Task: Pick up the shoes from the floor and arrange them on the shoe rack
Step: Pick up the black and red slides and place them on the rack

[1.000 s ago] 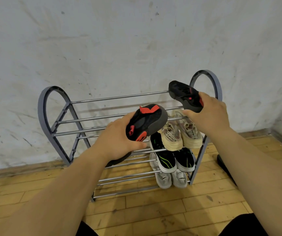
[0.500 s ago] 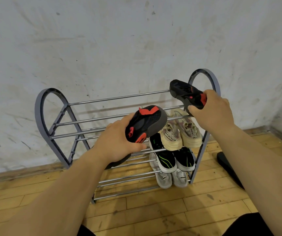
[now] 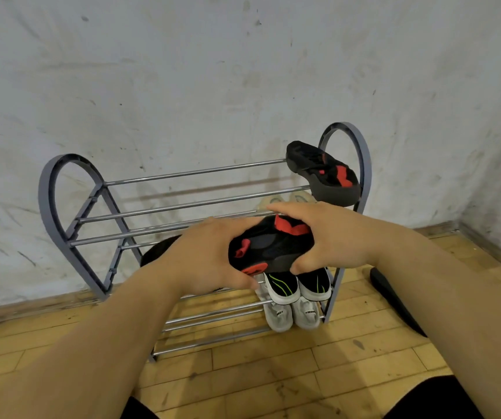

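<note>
Both grips [image 3: 213, 261] [image 3: 333, 240] around shoe [image 3: 270, 249]

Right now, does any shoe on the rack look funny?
Yes. The black and red shoe on the top bars of the rack lies sole up, while the pairs below sit upright. Both hands, left and right, hold its mate.

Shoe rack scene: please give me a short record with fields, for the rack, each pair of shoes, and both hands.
rack: grey shoe rack, against the wall
top tier: one black-and-red shoe, sole up, right end
held: second black-and-red shoe, sole up, in front of the rack
left hand: grips the held shoe
right hand: grips the same shoe
lower tiers, right end: black-and-white pair; white pair below
</note>
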